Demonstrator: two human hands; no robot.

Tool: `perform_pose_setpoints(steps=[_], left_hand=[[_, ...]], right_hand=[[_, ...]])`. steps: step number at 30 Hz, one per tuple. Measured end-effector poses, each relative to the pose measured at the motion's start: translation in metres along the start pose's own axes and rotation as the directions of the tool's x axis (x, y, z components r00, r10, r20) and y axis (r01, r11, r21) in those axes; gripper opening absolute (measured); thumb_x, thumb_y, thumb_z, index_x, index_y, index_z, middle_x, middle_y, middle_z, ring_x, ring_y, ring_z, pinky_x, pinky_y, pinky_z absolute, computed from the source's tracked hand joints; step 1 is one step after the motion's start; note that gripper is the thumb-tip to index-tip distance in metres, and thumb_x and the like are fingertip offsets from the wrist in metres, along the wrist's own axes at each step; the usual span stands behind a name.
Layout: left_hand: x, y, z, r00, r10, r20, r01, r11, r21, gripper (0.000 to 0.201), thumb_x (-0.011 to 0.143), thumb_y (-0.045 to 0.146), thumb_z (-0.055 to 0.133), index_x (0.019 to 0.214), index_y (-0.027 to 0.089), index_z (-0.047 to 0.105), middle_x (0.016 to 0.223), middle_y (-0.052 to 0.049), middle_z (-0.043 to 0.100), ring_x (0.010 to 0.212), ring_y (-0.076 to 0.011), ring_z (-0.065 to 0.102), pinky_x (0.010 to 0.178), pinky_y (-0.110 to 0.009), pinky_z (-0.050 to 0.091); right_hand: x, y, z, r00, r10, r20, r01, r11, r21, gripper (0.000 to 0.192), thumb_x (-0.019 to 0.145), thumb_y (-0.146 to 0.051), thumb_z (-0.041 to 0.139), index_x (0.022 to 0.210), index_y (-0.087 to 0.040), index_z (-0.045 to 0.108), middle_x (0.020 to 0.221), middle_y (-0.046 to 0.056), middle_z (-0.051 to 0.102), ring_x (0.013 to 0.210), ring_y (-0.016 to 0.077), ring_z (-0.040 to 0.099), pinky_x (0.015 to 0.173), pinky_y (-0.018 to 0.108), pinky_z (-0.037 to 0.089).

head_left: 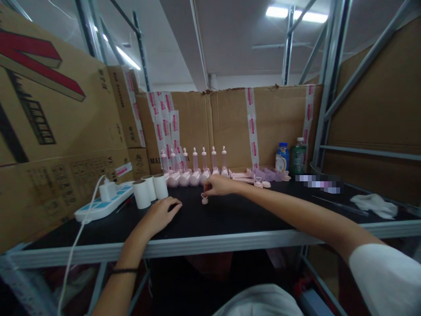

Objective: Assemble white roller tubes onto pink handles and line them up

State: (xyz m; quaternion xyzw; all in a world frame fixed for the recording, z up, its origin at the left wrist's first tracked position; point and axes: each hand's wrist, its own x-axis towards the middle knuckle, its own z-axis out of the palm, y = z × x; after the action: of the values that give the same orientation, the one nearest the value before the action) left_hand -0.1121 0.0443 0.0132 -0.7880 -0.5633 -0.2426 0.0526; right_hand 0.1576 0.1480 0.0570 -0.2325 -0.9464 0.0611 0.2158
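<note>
My right hand [217, 186] reaches over the middle of the black tabletop, thumb and finger pinched on the loop of a small pink cap [205, 201]. The cap is at or just above the table surface; I cannot tell which. Behind this hand stands a row of several pink bottle-like pieces [185, 175] with upright clear tubes and ringed tips. Palm down on the table lies my left hand [164, 213], its thumb apart from the fingers and nothing in it. Just behind the left hand are white paper rolls [141, 195], standing upright.
Pink and lilac plastic parts [263, 174] lie right of the row. A blue-capped bottle [282, 157] and a green bottle [299, 156] stand at the back right. A white cloth [374, 206] lies far right, a power strip [105, 206] far left. Cardboard walls [226, 127] enclose the table.
</note>
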Motion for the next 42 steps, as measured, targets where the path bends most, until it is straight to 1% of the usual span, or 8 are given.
perform_pose_setpoints(steps=[4, 7, 10, 14, 16, 21, 27, 42], left_hand=[[0.003, -0.002, 0.0, 1.0, 0.004, 0.007, -0.004, 1.0, -0.001, 0.048, 0.095, 0.053, 0.042, 0.108, 0.021, 0.076, 0.116, -0.01, 0.077, 0.109, -0.0289, 0.07, 0.1, -0.039, 0.05], [0.007, -0.007, 0.001, 1.0, -0.007, 0.013, 0.007, 1.0, -0.001, 0.052, 0.093, 0.056, 0.043, 0.109, 0.02, 0.076, 0.118, -0.011, 0.076, 0.111, -0.0304, 0.07, 0.102, -0.041, 0.049], [0.011, -0.013, 0.005, 1.0, -0.005, 0.015, 0.005, 1.0, -0.006, 0.053, 0.093, 0.058, 0.043, 0.109, 0.02, 0.076, 0.118, -0.011, 0.076, 0.11, -0.0311, 0.07, 0.101, -0.041, 0.05], [0.01, -0.015, 0.008, 1.0, 0.007, -0.022, -0.007, 1.0, -0.007, 0.051, 0.092, 0.058, 0.044, 0.106, 0.022, 0.077, 0.116, -0.01, 0.077, 0.108, -0.0306, 0.07, 0.1, -0.039, 0.05], [0.009, -0.014, 0.007, 0.999, 0.012, -0.035, -0.013, 1.0, -0.011, 0.049, 0.093, 0.057, 0.044, 0.105, 0.023, 0.077, 0.114, -0.009, 0.078, 0.107, -0.03, 0.071, 0.099, -0.038, 0.051], [0.007, -0.013, 0.005, 1.0, 0.0, -0.029, 0.0, 1.0, -0.014, 0.046, 0.093, 0.055, 0.046, 0.105, 0.023, 0.077, 0.115, -0.008, 0.078, 0.107, -0.029, 0.071, 0.099, -0.038, 0.051], [0.007, -0.014, 0.005, 1.0, 0.0, -0.026, 0.0, 1.0, -0.006, 0.05, 0.093, 0.058, 0.046, 0.107, 0.022, 0.077, 0.117, -0.009, 0.077, 0.109, -0.03, 0.071, 0.1, -0.039, 0.051], [0.01, -0.009, 0.001, 1.0, -0.009, 0.013, 0.009, 1.0, 0.007, 0.053, 0.092, 0.059, 0.044, 0.108, 0.021, 0.077, 0.118, -0.01, 0.077, 0.111, -0.0311, 0.07, 0.102, -0.041, 0.05]], right_hand=[[-0.005, 0.011, -0.03, 0.996, 0.012, -0.092, -0.011, 1.0, 0.018, 0.024, 0.088, -0.038, 0.076, 0.094, -0.015, 0.078, 0.087, 0.004, 0.077, 0.075, 0.0142, 0.067, 0.068, 0.023, 0.044], [-0.025, 0.037, -0.079, 0.964, 0.088, -0.25, -0.087, 0.996, 0.014, 0.027, 0.09, -0.038, 0.073, 0.099, -0.014, 0.077, 0.091, 0.007, 0.078, 0.082, 0.0165, 0.07, 0.073, 0.025, 0.049], [-0.069, 0.077, -0.129, 0.915, 0.209, -0.345, -0.235, 0.972, -0.033, 0.027, 0.088, -0.038, 0.074, 0.099, -0.014, 0.078, 0.093, 0.009, 0.079, 0.083, 0.0175, 0.07, 0.073, 0.026, 0.051], [-0.141, 0.129, -0.162, 0.857, 0.494, -0.147, -0.508, 0.858, -0.072, 0.031, 0.085, -0.043, 0.075, 0.1, -0.017, 0.079, 0.092, 0.007, 0.079, 0.08, 0.018, 0.071, 0.072, 0.026, 0.054], [-0.165, 0.148, -0.158, 0.778, 0.628, 0.037, -0.625, 0.778, -0.068, 0.038, 0.08, -0.046, 0.078, 0.105, -0.017, 0.079, 0.094, 0.008, 0.08, 0.079, 0.0187, 0.072, 0.068, 0.026, 0.055], [-0.18, 0.169, -0.118, 0.751, 0.647, 0.133, -0.643, 0.762, -0.075, 0.053, 0.065, -0.043, 0.088, 0.11, -0.015, 0.078, 0.098, 0.011, 0.079, 0.083, 0.0223, 0.073, 0.069, 0.028, 0.056], [-0.175, 0.179, -0.095, 0.777, 0.615, 0.131, -0.608, 0.788, -0.094, 0.058, 0.067, -0.04, 0.086, 0.12, -0.02, 0.075, 0.113, 0.009, 0.077, 0.1, 0.0244, 0.072, 0.084, 0.029, 0.054], [-0.178, 0.176, -0.089, 0.764, 0.645, 0.022, -0.63, 0.753, -0.19, 0.042, 0.068, -0.036, 0.084, 0.107, -0.022, 0.078, 0.09, 0.005, 0.078, 0.083, 0.022, 0.073, 0.071, 0.026, 0.052]])
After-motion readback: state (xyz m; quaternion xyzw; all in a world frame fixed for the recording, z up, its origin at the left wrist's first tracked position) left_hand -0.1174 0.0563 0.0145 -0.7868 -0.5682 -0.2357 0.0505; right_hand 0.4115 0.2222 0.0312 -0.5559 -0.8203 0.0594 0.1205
